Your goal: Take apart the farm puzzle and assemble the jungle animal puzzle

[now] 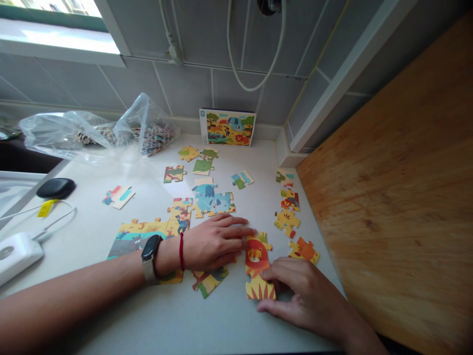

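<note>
My left hand (218, 241) lies flat with fingers stretched out, its fingertips at the left edge of an orange puzzle piece with a lion's face (254, 254). Just below that piece, and meeting it, is a yellow puzzle piece with red spikes (260, 288). My right hand (303, 296) has its thumb and index finger at the right and lower edges of this yellow piece. Left of my left hand is a joined section showing grey and blue water (129, 241). Beyond it, joined blue elephant pieces (209, 198) lie on the white surface. My left palm partly hides some pieces.
Loose pieces (287, 222) line the right side, beside a wooden board (399, 197). A puzzle box (228, 128) leans against the tiled wall. At the back left lies a clear plastic bag (88, 133); a black oval object (56, 188) and white power strip (18, 254) sit left.
</note>
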`<state>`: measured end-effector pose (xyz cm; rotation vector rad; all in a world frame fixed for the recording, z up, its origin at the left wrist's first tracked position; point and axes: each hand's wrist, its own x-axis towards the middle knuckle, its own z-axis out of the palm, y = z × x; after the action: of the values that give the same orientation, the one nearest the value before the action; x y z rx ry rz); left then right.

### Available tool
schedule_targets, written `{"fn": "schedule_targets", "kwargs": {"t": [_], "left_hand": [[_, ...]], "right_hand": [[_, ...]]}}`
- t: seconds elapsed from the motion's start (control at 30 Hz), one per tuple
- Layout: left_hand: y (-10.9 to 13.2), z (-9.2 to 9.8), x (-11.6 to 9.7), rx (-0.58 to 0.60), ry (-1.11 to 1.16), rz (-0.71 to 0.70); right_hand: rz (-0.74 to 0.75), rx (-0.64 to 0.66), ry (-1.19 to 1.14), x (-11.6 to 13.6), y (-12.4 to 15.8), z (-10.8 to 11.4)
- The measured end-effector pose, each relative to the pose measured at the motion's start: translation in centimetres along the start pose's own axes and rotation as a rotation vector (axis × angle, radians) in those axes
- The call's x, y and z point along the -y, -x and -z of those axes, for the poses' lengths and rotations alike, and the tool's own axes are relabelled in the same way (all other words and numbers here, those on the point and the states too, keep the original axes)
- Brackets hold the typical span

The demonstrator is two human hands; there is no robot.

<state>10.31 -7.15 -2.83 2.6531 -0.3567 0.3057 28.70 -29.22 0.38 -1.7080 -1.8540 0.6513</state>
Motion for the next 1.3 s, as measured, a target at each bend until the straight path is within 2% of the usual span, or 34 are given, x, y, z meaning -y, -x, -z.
{"fn": "schedule_targets", "kwargs": {"t": [0.23,0.43,0.63,0.7,0.83,0.9,1.03,1.3], "left_hand": [[-0.1,0.0,-0.1,-0.014,-0.005,-0.006],[-0.3,0.1,-0.2,-0.046,0.010,-0.009],[0.1,-0.1,-0.3,0.006,0.029,-0.087],[0.2,-0.3,-0.3,0.009,0.027,-0.092],[0.4,-0.6,-0.2,-0.004,0.012,-0.067],[0.4,-0.6,-0.2,-0.031,0.010,-0.055],[0.2,-0.3,-0.2,-0.049,0.020,-0.053],[0.0,-0.1,-0.3,-0.048,0.008,-0.081]], "right_hand": [[-0.035,0.065,0.100,-0.4,-0.2,-0.2],[-0.022,0.027,0.116,-0.7,-0.4,-0.7],[-0.003,0.007,0.172,-0.1,-0.4,-0.5],[-0.039,-0.055,0.222,0.0,-0.1,0.2],[-0.220,-0.266,0.462,-0.6,1.5,1.7],[-0.278,-0.307,0.589,-1.2,2.5,2.0],[-0.306,-0.274,0.667,-2.6,3.7,1.6],[-0.408,-0.198,0.531,-2.7,2.9,2.0]]}}
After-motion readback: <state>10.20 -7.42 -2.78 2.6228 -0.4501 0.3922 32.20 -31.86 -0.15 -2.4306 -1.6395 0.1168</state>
